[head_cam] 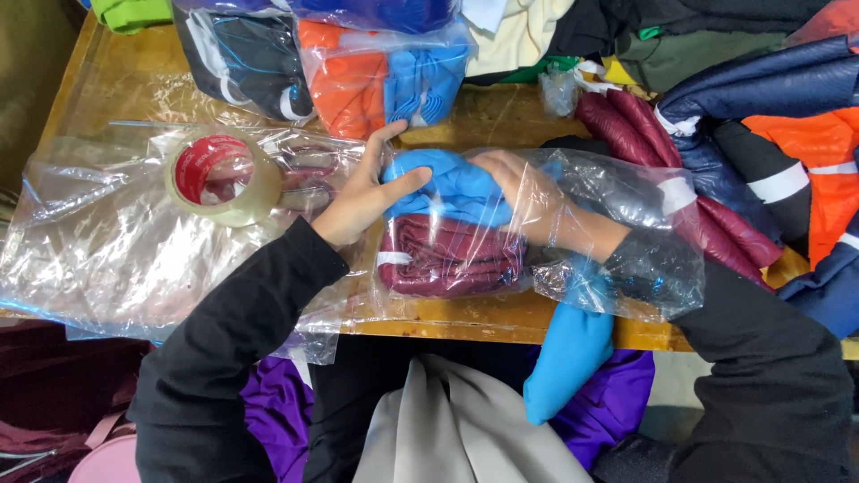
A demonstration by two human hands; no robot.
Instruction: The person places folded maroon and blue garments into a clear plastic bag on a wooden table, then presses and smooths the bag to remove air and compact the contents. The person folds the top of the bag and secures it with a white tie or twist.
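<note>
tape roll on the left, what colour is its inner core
Red, with clear or pale tape wound around it; the tape roll shows in the head view.
</note>
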